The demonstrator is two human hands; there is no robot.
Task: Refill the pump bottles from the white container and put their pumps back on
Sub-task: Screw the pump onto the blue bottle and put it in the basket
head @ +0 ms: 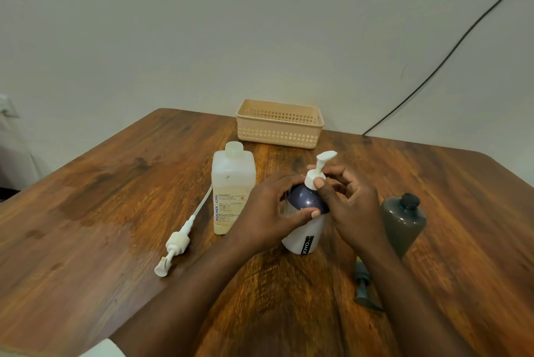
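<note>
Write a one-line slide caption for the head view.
Left hand steadies the bottle while right hand grips its pump; another pump lies on the table.

The translucent white rectangular plastic container (233, 187), standing left of centre on the table, carries a paper label with "BIOCHEK - CHG" in blue letters running vertically up its left edge. The same label has a bold heading that looks like "Precautions", a small red emblem, and blocks of fine print too small to read. The dark-blue-and-white rounded plastic pump bottle (303, 213), near the centre, bears a black vertical strip with white letters reading "JOYO"; the rest is hidden.
</note>
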